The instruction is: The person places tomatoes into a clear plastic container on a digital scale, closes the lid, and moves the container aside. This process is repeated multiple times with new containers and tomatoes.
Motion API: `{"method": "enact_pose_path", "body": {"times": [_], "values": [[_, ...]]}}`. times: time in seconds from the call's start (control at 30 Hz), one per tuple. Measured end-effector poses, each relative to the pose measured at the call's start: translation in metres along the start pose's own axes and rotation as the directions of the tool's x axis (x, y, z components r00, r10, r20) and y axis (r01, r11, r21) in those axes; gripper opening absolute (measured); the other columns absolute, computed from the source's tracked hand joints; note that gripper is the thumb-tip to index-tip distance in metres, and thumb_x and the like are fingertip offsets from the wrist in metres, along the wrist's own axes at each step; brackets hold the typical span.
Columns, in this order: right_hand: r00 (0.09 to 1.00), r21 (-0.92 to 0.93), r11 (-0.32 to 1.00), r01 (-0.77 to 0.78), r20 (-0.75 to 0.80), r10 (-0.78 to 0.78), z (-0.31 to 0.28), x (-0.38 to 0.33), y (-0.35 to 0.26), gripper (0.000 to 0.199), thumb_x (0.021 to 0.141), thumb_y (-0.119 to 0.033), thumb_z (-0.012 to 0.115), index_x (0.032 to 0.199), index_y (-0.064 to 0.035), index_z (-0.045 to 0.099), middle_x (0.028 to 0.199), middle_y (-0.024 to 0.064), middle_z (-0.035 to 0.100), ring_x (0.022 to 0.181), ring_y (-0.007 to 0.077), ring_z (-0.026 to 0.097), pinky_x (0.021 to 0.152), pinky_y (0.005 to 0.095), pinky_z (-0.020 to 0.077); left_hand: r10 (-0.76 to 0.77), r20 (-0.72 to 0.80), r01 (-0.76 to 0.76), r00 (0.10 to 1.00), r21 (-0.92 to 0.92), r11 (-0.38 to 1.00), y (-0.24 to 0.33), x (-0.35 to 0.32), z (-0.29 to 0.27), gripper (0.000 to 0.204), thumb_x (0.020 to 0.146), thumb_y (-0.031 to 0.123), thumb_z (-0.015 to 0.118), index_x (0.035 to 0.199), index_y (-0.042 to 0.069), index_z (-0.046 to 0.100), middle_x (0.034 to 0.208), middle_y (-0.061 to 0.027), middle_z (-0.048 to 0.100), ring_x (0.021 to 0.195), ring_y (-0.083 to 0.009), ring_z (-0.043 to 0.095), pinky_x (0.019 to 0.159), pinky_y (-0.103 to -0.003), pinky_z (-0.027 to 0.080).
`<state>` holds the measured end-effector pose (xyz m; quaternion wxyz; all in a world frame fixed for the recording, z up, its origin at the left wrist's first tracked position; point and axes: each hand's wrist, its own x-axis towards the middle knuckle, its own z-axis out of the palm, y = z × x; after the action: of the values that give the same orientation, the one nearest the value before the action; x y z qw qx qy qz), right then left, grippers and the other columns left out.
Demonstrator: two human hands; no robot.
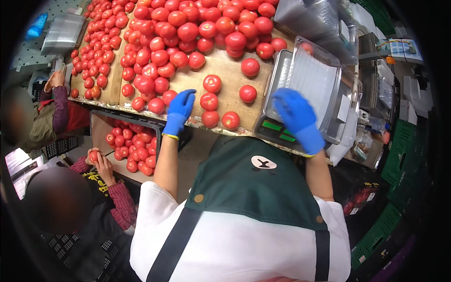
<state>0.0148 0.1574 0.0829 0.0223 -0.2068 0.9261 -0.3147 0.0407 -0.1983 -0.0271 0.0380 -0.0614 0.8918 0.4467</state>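
Note:
My left hand (180, 111), in a blue glove, hovers at the table's front edge. Its fingers are stretched out and it holds nothing; a red tomato (169, 97) lies just left of it. Right of that hand several loose tomatoes (209, 101) sit on the brown tabletop (230, 75). My right hand (296, 113), gloved in blue too, is over the scale (272, 110) and the near left side of a clear plastic tray (314, 80). Motion smears its fingers, so any grip is hidden. Green display panels glow on the scale's front.
A large heap of tomatoes (183, 28) covers the far table. Clear plastic containers (314, 21) are stacked far right. Below the table's left edge stands a crate (96, 134) of tomatoes. Two people are at the left; one person's hands (101, 164) hold a tomato. Green crates (397, 160) stand right.

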Motion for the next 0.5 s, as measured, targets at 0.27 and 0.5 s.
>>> {"method": "enact_pose_path", "body": {"times": [0.27,0.5], "values": [[0.899,-0.419,0.856,-0.303,0.173,0.402,0.187,0.038,0.026,0.044,0.078,-0.022,0.061,0.119,-0.0142,0.049,0.127,0.0186,0.042,0.112,0.0428,0.041,0.089,0.0468,0.0435,0.123,0.359,-0.092,0.925,-0.101,0.991,0.051,-0.054,0.046,0.033,0.087,0.018,0.059,0.117,0.007,0.055,0.114,-0.0153,0.056,0.104,-0.0311,0.056,0.088,-0.037,0.046],[0.960,0.519,0.808,-0.280,0.151,0.236,0.087,0.005,-0.053,0.057,0.074,-0.029,0.073,0.120,-0.0090,0.047,0.119,0.0158,0.051,0.113,0.0307,0.051,0.096,0.0380,0.0409,0.131,0.368,-0.108,0.920,-0.084,0.991,-0.014,-0.045,0.163,0.060,0.077,0.024,0.066,0.128,0.005,0.041,0.123,-0.0228,0.045,0.110,-0.0372,0.048,0.096,-0.041,0.040]]}}
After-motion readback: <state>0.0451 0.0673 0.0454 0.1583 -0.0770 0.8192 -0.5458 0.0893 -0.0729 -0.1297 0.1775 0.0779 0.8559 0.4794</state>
